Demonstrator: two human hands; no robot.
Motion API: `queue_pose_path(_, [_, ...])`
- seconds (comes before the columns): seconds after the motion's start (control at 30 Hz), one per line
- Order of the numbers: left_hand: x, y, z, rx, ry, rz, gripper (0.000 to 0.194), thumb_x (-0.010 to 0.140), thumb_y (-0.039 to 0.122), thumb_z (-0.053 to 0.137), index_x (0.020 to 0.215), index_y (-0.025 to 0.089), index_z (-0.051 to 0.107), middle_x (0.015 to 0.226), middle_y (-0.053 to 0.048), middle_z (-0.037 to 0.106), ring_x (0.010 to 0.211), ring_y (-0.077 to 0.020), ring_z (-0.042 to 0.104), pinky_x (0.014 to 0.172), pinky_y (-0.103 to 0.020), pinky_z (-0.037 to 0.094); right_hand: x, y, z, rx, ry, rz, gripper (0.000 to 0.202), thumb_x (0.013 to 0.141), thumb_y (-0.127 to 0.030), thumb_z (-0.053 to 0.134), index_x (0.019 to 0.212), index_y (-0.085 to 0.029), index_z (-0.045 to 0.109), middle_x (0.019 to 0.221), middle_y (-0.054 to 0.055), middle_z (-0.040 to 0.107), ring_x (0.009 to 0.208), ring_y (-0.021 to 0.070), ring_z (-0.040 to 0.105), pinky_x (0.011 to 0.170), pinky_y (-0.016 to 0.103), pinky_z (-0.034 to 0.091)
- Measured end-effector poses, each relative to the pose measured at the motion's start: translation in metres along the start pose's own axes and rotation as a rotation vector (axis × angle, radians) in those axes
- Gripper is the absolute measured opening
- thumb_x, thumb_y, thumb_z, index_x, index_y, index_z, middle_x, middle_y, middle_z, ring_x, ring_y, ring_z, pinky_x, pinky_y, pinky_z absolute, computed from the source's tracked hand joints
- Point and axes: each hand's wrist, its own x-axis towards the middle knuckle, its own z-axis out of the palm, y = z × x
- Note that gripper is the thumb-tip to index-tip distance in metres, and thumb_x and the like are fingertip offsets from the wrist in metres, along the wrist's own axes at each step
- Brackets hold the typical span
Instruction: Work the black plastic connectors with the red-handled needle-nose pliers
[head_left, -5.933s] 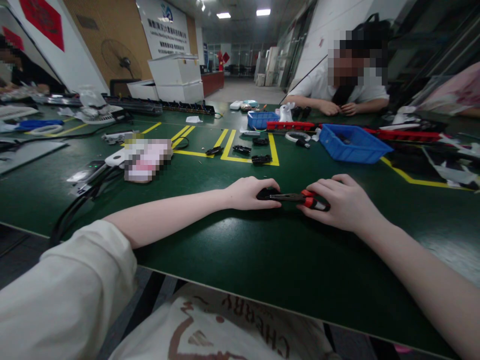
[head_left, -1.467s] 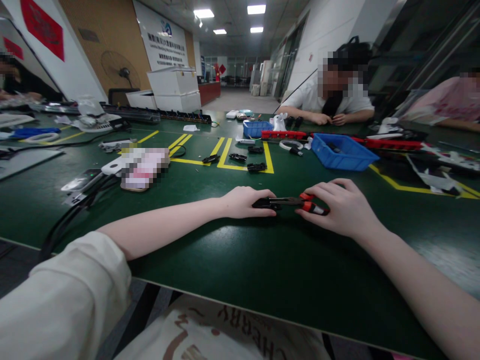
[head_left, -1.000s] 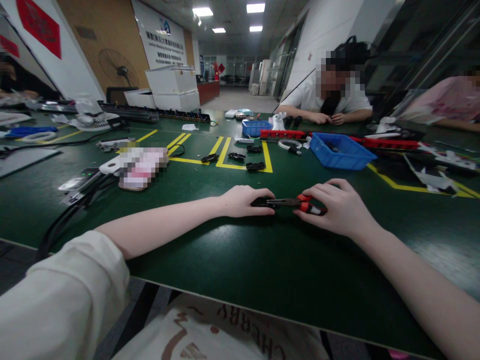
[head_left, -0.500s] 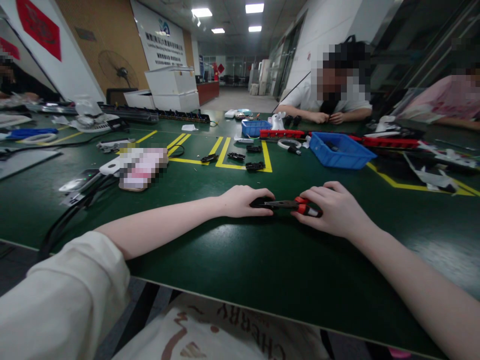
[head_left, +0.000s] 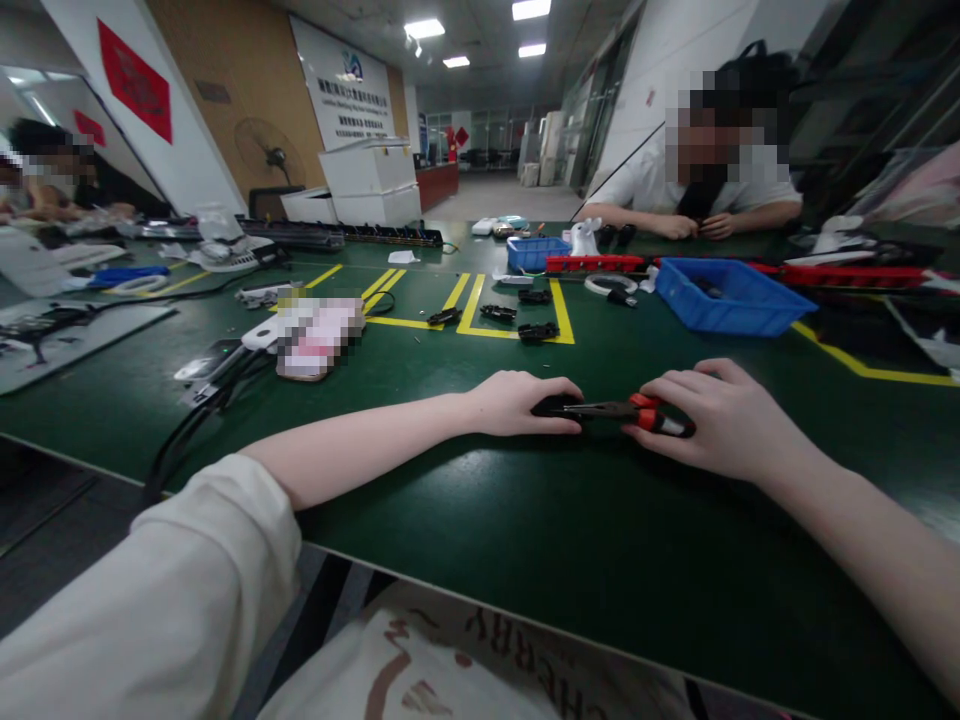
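Near the middle of the green table, my left hand (head_left: 517,402) is closed round a small black part (head_left: 553,405), mostly hidden by the fingers. My right hand (head_left: 724,420) grips the red and black handles of the pliers (head_left: 660,417). The pliers' jaws point left and reach the black part between my left thumb and fingers. Beyond my hands, several small black parts (head_left: 538,331) lie in and beside a yellow-taped rectangle (head_left: 574,312).
A blue bin (head_left: 731,300) stands behind my right hand, with a smaller blue bin (head_left: 536,252) and red strips (head_left: 596,264) farther back. A phone (head_left: 322,340) and cables (head_left: 202,400) lie on the left. Across the table sits a person (head_left: 705,190).
The whole view has shifted, so the table and both hands appear farther right. Both hands keep their hold, and the pliers stay at the black part.
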Motion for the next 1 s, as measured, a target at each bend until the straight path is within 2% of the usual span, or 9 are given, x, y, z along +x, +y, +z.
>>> queue_pose_path(0.4, [0.0009,-0.0019,-0.0004,-0.017,-0.013,0.013,0.047,0.098,0.054,0.054,0.133,0.023,0.055,0.102,-0.002,0.073,0.079,-0.0151,0.067,0.066,-0.023,0.044,0.0002,0.0037,-0.0002,0.007,0.009,-0.023,0.032,0.09,-0.053,0.057,0.094,-0.023,0.067,0.088,0.011,0.073,0.076,0.0288,0.067,0.079,0.052,0.049])
queue_pose_path(0.63, [0.0008,-0.0034,0.0013,0.011,-0.007,0.015,0.048,0.098,0.056,0.053,0.134,0.024,0.055,0.11,-0.003,0.073,0.085,-0.0172,0.069,0.07,-0.025,0.044,0.0019,-0.0036,0.0012,0.01,0.0,0.001,0.029,0.091,-0.051,0.055,0.092,-0.025,0.068,0.087,0.012,0.072,0.078,0.0319,0.067,0.081,0.055,0.048])
queue_pose_path(0.77, [0.0005,-0.0022,0.001,-0.011,0.003,0.018,0.048,0.098,0.054,0.055,0.134,0.024,0.055,0.11,-0.003,0.073,0.086,-0.0168,0.069,0.07,-0.024,0.045,0.0009,-0.0042,0.0009,0.003,0.011,0.01,0.033,0.091,-0.053,0.055,0.092,-0.024,0.068,0.087,0.011,0.073,0.078,0.0306,0.068,0.08,0.053,0.047])
queue_pose_path(1.0, [0.0004,-0.0001,0.0013,0.007,0.0,-0.014,0.047,0.096,0.057,0.057,0.128,0.023,0.061,0.088,-0.001,0.073,0.071,-0.0153,0.067,0.061,-0.023,0.04,-0.0014,-0.0039,0.0014,0.027,0.02,0.059,0.035,0.09,-0.057,0.055,0.097,-0.026,0.07,0.093,0.012,0.074,0.084,0.0314,0.068,0.082,0.052,0.048])
